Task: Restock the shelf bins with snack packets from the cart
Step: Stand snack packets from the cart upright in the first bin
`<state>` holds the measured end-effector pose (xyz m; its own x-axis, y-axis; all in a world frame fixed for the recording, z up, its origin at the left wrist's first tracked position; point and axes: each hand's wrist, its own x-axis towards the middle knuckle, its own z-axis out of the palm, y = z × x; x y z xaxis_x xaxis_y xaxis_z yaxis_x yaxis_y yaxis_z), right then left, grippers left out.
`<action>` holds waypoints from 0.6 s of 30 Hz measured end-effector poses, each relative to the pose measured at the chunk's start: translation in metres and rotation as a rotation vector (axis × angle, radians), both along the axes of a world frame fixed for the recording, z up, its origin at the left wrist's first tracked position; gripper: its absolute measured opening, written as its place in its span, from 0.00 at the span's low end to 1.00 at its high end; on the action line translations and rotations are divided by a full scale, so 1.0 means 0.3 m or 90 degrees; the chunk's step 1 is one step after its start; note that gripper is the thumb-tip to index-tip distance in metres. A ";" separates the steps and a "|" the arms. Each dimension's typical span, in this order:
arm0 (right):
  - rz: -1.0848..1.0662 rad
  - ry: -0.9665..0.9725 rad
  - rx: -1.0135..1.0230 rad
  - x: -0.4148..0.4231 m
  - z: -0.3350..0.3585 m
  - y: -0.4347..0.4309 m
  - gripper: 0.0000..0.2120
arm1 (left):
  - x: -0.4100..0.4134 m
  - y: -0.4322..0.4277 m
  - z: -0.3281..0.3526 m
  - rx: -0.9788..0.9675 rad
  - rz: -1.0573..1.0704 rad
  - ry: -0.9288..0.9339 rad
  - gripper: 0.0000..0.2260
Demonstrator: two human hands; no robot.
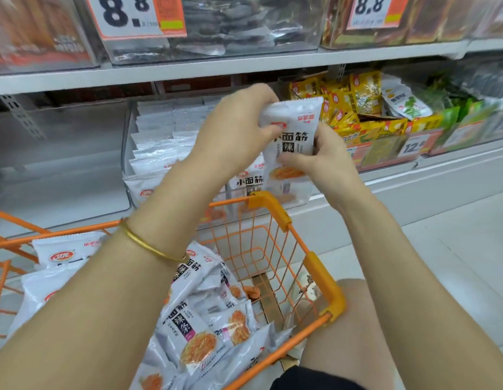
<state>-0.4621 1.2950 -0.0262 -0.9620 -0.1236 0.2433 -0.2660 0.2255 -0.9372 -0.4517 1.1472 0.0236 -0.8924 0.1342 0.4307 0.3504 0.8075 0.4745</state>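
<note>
1. The held packet (293,136) is white. Its front reads "小面筋" in black with "辣" below. It has a red oval logo at the upper left, a small orange tag at the upper right and a picture of orange strips near the bottom. I cannot tell whether it is one packet or several pressed together.
2. Both hands grasp it. The left hand (239,128) curls its fingers over the top left corner. The right hand (320,156) pinches the lower right edge, thumb on the front. The packet stands upright between them, raised above the far corner of the cart and in front of the bin.
3. The bin (127,164) is a clear one on the lower shelf. The binned packets (157,130) are the same white kind, standing in close rows that overlap too much to count. One at the front shows "小面筋".
4. There is one cart (268,205), of orange wire. The cart packets (194,330) lie in a loose heap, too overlapped to count. "辣条" can be read on one of them.
5. One gold bangle (149,246) sits on the left wrist.
6. On the upper shelf, the first price sign (123,12) and the second price sign (368,7) both read "8.8".
7. A third sign (413,147) reads "12." and then blurs. It stands below the yellow packets (357,97), with green packets (451,116) just beside them.
</note>
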 end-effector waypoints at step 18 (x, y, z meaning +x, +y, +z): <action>-0.070 -0.080 0.185 -0.202 -0.086 0.032 0.24 | -0.192 0.085 -0.185 -0.097 0.056 -0.094 0.16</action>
